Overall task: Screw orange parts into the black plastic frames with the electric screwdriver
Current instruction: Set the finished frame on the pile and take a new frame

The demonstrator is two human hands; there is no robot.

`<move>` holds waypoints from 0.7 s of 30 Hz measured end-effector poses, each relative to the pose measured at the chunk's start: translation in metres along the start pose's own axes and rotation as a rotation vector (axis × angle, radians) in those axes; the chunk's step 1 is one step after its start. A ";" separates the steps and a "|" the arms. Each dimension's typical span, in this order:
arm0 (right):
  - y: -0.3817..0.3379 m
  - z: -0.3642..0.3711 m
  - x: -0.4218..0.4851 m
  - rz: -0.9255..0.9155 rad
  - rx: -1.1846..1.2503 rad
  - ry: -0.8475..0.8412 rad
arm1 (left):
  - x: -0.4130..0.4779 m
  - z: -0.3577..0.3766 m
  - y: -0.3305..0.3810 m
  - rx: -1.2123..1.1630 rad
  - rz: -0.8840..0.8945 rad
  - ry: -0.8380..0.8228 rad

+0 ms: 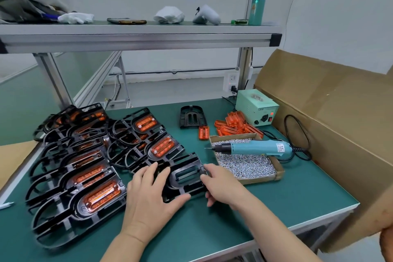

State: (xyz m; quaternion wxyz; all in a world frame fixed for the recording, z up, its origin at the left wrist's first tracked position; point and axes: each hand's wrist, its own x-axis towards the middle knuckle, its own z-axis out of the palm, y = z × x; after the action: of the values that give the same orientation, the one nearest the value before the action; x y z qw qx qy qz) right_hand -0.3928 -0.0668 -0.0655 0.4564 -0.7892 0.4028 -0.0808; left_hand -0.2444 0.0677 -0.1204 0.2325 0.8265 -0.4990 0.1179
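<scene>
In the head view, you have both hands on one bare black frame (pixel 185 176) lying on the green table (pixel 212 232), near the front edge and just in front of you. No orange part sits in its opening; the mat shows through the slots.

Your left hand (pixel 148 195) lies over the frame's left side with the fingers spread and fairly straight, the thumb stretched along the near edge. Your right hand (pixel 221 185) grips the frame's right edge, thumb on top and fingers curled under.

The screwdriver (pixel 255 148) is in neither hand. It lies across the tray (pixel 278 173) of screws just right of the frame, tip pointing left, with its coiled cord trailing off to the right.

The loose orange parts (pixel 236 126) are heaped behind the tray, next to the pale green power unit (pixel 257 108). One orange part (pixel 203 132) lies apart on its left. Another empty frame (pixel 192 117) stands tilted at the back of the table.

To your left, the finished frames (pixel 85 176) lie in overlapping rows, each with an orange insert. The nearest row touches your left hand's side of the frame.

A large cardboard box (pixel 329 123) stands open along the table's right side. The shelf (pixel 138 36) above holds gloves and small items.
</scene>
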 end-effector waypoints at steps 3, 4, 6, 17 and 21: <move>0.000 0.003 0.003 -0.139 -0.475 0.081 | 0.000 -0.001 0.001 0.028 0.016 0.020; -0.002 0.003 0.003 -0.155 -0.551 0.089 | -0.001 -0.002 0.002 0.029 0.023 0.029; -0.011 -0.003 0.005 -0.179 -0.638 0.109 | -0.002 -0.002 0.004 0.015 0.034 0.045; -0.073 -0.088 0.124 -0.107 -0.493 0.292 | -0.001 -0.004 0.007 -0.048 0.089 0.047; -0.068 -0.096 0.165 -0.005 -0.658 0.211 | -0.001 -0.005 0.007 -0.068 0.092 0.044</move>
State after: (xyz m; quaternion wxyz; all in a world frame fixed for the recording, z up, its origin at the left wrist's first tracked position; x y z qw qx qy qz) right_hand -0.2927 -0.2292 0.0030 0.1332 -0.8825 0.4502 -0.0288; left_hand -0.2507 0.0678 -0.1147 0.2656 0.7916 -0.5348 0.1296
